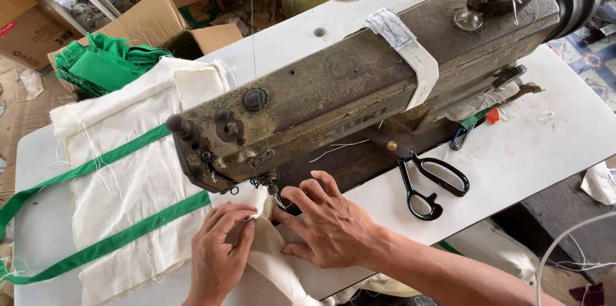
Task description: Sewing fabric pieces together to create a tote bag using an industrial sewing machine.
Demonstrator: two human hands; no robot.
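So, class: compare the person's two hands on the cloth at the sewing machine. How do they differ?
The left hand pinches the cream cloth with curled fingers; the right hand lies flatter, fingers spread. The right hand reaches nearer the needle; the left hand sits just before it. Both rest on the cloth.

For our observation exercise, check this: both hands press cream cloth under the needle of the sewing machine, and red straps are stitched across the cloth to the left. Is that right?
Not quite. The straps are green, not red, as the head view shows. The rest holds: the left hand and right hand press the cream cloth by the needle of the sewing machine.
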